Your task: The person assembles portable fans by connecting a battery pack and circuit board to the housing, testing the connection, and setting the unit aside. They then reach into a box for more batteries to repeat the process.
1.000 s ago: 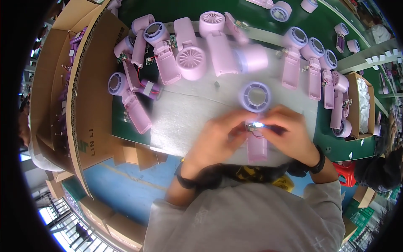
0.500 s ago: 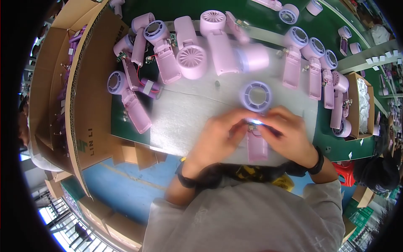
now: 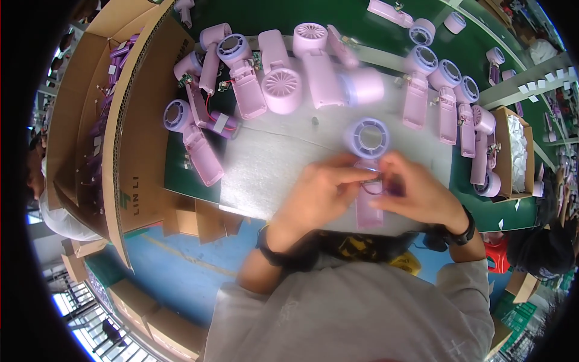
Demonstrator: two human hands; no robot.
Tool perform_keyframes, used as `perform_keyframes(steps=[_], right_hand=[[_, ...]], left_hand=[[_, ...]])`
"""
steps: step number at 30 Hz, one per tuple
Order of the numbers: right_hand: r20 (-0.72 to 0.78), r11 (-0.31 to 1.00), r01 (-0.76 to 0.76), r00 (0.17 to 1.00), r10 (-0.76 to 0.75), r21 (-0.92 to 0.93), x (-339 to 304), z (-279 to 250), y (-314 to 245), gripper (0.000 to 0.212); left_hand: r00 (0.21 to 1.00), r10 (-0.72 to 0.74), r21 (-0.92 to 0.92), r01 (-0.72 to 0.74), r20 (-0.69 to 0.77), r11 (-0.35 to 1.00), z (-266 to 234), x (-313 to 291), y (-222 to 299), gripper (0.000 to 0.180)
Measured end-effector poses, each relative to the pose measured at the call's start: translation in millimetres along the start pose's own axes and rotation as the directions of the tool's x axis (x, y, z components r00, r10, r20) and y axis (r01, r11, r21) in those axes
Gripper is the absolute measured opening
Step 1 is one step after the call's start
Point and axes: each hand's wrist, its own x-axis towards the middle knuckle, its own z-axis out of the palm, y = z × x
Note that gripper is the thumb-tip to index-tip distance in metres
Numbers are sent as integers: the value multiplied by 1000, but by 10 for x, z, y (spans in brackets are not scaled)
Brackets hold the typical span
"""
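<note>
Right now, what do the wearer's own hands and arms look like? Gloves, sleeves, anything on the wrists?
No gloves on the left hand or right hand. A dark left wristband and dark right wristband; can't tell if either is a watch. Grey shirt with short, loose sleeves, forearms bare below. No cables visible on the arms.

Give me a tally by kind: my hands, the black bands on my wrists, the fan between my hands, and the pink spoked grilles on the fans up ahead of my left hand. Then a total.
Left hand and right hand: 2
Left wristband and right wristband: 2
Fan between them: 1
Nearer grille and farther grille: 2
Total: 7
</note>
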Motion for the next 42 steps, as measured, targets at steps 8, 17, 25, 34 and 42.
perform_keyframes(steps=[8,17,25,34,42], right_hand=[[-25,1000,-8,1000,9,21,-277,-141,-22,36],[-252,870,22,953,-167,-493,-420,-62,-49,18],[-73,716,165,954,-290,-678,-373,-36,-115,12],[-28,567,120,969,-245,-815,-346,160,-157,11],[-128,771,156,947,-295,-617,-317,-13,-117,13]], left_hand=[[996,-78,-89,75,-31,993,23,-21,102,36],[987,-133,-86,125,-88,988,102,-53,91,37],[987,-142,-98,135,-73,986,70,-46,99,36],[990,-126,-107,118,-65,987,28,-56,104,36],[992,-107,-77,102,-65,992,6,-80,56,36]])
